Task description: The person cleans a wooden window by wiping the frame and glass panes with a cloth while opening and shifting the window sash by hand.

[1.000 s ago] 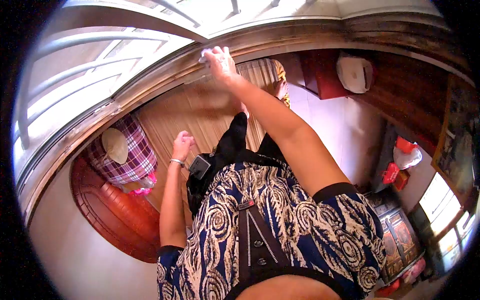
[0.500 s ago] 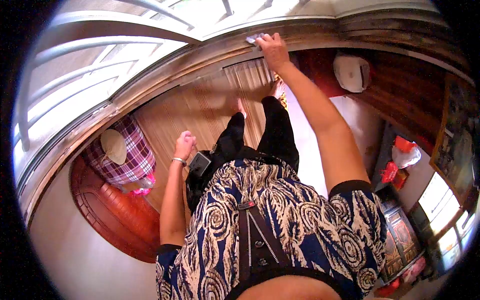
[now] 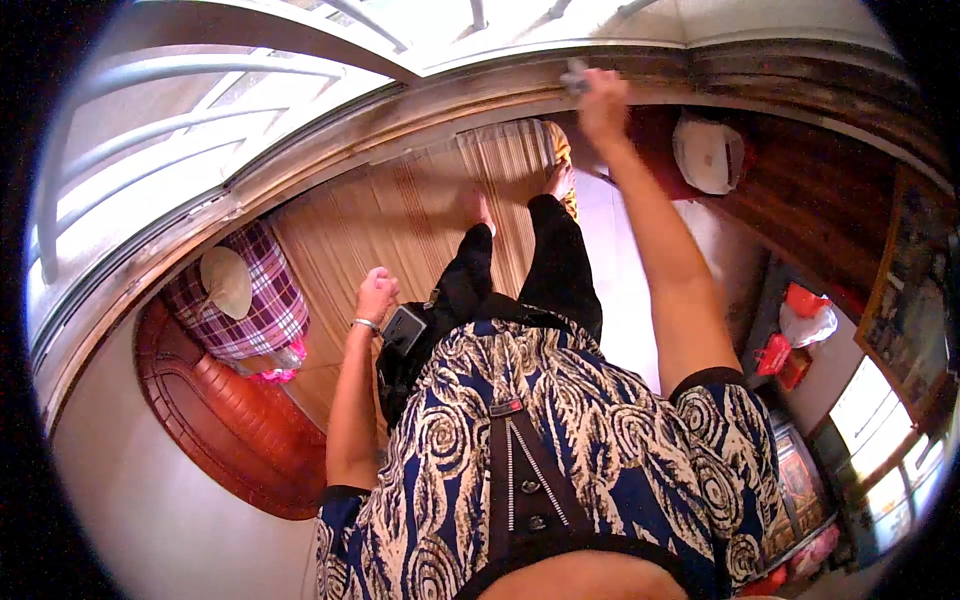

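My right hand [image 3: 604,103] is stretched far forward, its fingers closed on a small crumpled grey cloth [image 3: 575,76] against the wooden window frame [image 3: 500,88]. The hand is a little blurred. Held low at my left side, my left hand [image 3: 377,292] has its fingers curled in, and whatever may be inside them is hidden. Close beside it, a small grey-black device [image 3: 404,328] sits at my waist. My bare feet [image 3: 481,212] rest on a striped mat [image 3: 400,205] under the window.
Window bars [image 3: 200,65] run along the front and left. A red-brown leather headboard [image 3: 230,440] stands at left, near a plaid cloth [image 3: 262,300] with a pale round fan-like thing [image 3: 226,282] on it. A whitish seat-like object [image 3: 708,155] is at right by dark wood panelling [image 3: 820,190].
My right hand has slid to the right along the window frame with the cloth. My left hand stays curled by my waist, and the view has shifted slightly.
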Motion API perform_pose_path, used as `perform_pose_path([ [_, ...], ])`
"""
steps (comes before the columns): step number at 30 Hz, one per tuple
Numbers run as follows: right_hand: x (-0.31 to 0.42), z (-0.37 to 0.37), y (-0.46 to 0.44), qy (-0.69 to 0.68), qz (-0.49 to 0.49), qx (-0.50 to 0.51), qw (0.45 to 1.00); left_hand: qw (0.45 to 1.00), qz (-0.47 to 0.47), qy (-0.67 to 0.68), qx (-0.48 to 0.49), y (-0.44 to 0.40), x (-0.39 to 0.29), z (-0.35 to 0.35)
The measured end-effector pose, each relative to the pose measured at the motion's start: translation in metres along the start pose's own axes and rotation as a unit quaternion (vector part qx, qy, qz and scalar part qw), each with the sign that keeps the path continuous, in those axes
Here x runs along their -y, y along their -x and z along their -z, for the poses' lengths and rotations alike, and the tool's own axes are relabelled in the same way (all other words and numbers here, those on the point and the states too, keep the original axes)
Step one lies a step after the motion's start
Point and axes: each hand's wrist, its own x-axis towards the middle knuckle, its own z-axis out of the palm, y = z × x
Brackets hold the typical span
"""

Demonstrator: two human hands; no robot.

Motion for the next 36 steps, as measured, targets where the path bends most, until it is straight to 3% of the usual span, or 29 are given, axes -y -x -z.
perform_pose_path([
  [2,0.06,-0.009,0.014,0.008,0.061,0.06,0.996,0.999,-0.032,-0.032,0.007,0.005,-0.011,-0.004],
  [4,0.11,-0.023,0.025,-0.072,0.107,0.015,0.991,0.999,-0.03,-0.003,0.024,-0.005,0.003,0.0],
  [8,0.137,-0.052,0.028,-0.053,0.153,0.008,0.987,0.999,-0.001,0.037,0.011,-0.006,-0.003,0.005],
  [12,0.124,-0.045,0.026,-0.01,0.21,0.036,0.977,0.999,0.013,0.03,0.023,-0.006,-0.004,0.014],
  [15,0.095,-0.03,0.025,0.038,0.19,0.034,0.981,0.998,-0.001,-0.044,0.035,-0.01,-0.006,0.016],
  [20,0.018,0.02,0.014,0.146,0.151,0.056,0.976,0.998,-0.024,-0.037,0.045,-0.012,-0.021,0.006],
  [22,-0.017,0.03,0.013,0.181,0.114,0.023,0.976,0.998,-0.024,-0.044,0.036,-0.015,-0.022,0.008],
  [24,-0.05,0.045,0.002,0.198,0.055,0.051,0.977,0.998,-0.031,-0.034,0.044,-0.023,-0.021,0.014],
  [28,-0.087,0.06,-0.003,0.224,0.025,0.027,0.974,0.998,-0.036,-0.029,0.039,-0.023,-0.028,0.016],
  [30,-0.107,0.057,0.0,0.209,-0.102,-0.02,0.972,0.998,-0.036,-0.042,0.039,-0.024,-0.031,0.017],
  [31,-0.109,0.072,-0.001,0.188,-0.179,0.041,0.965,0.998,-0.043,-0.034,0.037,-0.027,-0.03,0.017],
  [32,-0.109,0.082,0.004,0.191,-0.177,0.039,0.965,0.998,-0.049,-0.025,0.036,-0.029,-0.028,0.016],
  [35,-0.133,0.076,0.022,0.076,-0.335,-0.165,0.924,0.999,-0.035,0.0,0.031,-0.026,-0.027,0.01],
  [36,-0.129,0.08,0.021,0.077,-0.335,-0.163,0.925,0.999,-0.032,0.0,0.031,-0.023,-0.029,0.009],
])
